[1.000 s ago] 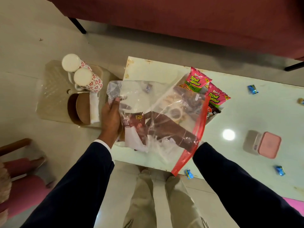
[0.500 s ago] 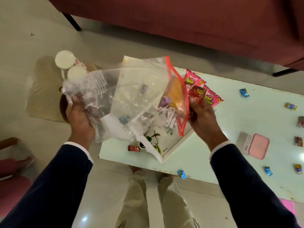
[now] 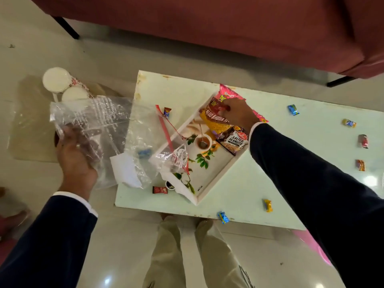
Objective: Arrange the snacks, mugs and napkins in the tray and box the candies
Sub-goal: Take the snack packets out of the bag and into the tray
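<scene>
Head view shows the right hand now reaching to the far end of the printed tray, fingers curled down onto the snack packets there; half a second ago it was pinching a packet at the mouth of the clear zip bag. That packet seems to have joined the pile, where an orange bhujia pack, a salted peanuts pack and pink packs overlap. The left hand grips the bag's crumpled closed end out to the left, off the table; its open red-strip mouth has dropped onto the tray's near left corner. A blue candy and what looks like a white napkin remain inside. I judge the snacks nearly settled. The two patterned mugs stand on a side stool at far left, untouched. Wrapped candies lie scattered across the table; their box is out of view.
</scene>
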